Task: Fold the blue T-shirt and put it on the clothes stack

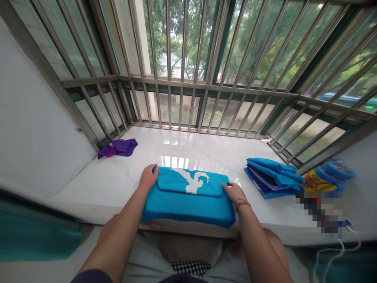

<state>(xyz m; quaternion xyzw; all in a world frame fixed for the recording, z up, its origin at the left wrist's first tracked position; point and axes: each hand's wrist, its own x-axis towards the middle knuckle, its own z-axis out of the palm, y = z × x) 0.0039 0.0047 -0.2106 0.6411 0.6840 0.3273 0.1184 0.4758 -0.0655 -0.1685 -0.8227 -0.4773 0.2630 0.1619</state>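
A bright blue folded cloth [188, 207] with a white printed figure lies on the white sill in front of me. Its far part is turned over into a flat band, and its near edge reaches the sill's front edge. My left hand [149, 177] grips the left end of the band, with the fingertips partly hidden at the cloth's edge. At the right end, my right hand [235, 192] holds the other corner, thumb on top and its other fingers mostly hidden. Whether the cloth is a bag or a garment I cannot tell.
A pile of folded blue cloths [272, 179] sits at the right, beside a yellow and blue container [328, 177]. Purple crumpled fabric [118, 148] lies at the far left. Metal window bars [182, 84] enclose the sill. White cables [332, 249] hang at the lower right.
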